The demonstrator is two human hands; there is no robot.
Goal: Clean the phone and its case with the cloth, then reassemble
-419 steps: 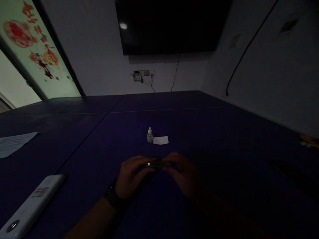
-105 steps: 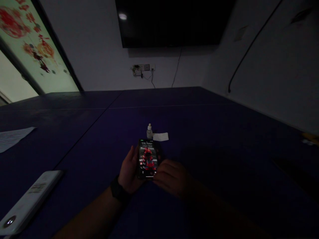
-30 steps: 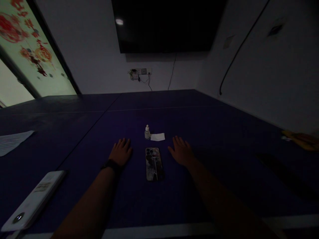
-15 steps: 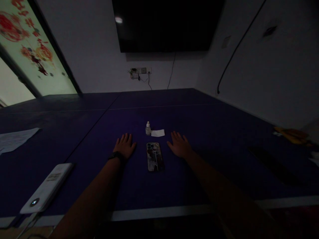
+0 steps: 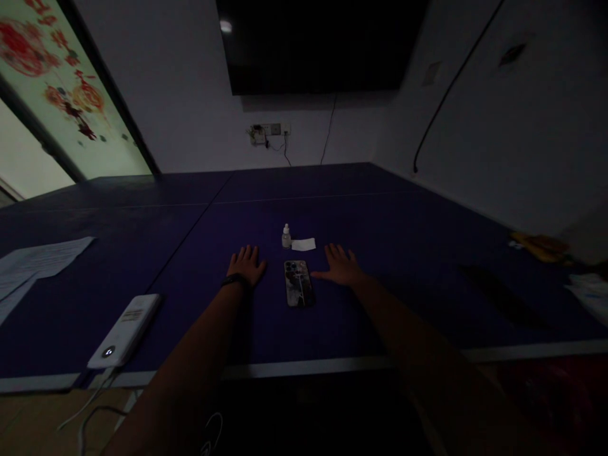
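Note:
My left hand (image 5: pixel 246 266) lies flat on the dark blue table (image 5: pixel 266 345), fingers spread, with a dark band on its wrist. My right hand (image 5: pixel 341 266) rests palm down on the other side, its thumb stretched out toward a smartphone (image 5: pixel 299 284). The phone lies between the hands with its patterned back and cameras facing up; neither hand grips it. Just beyond it a small dropper bottle (image 5: pixel 285 238) with a white top stands upright. Beside the bottle, touching or nearly so, is a small white piece of paper (image 5: pixel 303 244).
At the left lies a white power bank (image 5: pixel 126 330) with a lit display and a plugged-in cable. Printed sheets (image 5: pixel 47 261) are farther left. A dark flat object (image 5: pixel 498 294) and a yellow item (image 5: pixel 539 246) sit at the right. A large screen (image 5: pixel 318 47) hangs on the wall.
The view has shifted, so the table things appear higher in the picture and more floor shows below. My right thumb is stretched out nearer the phone. Both hands remain flat on the table.

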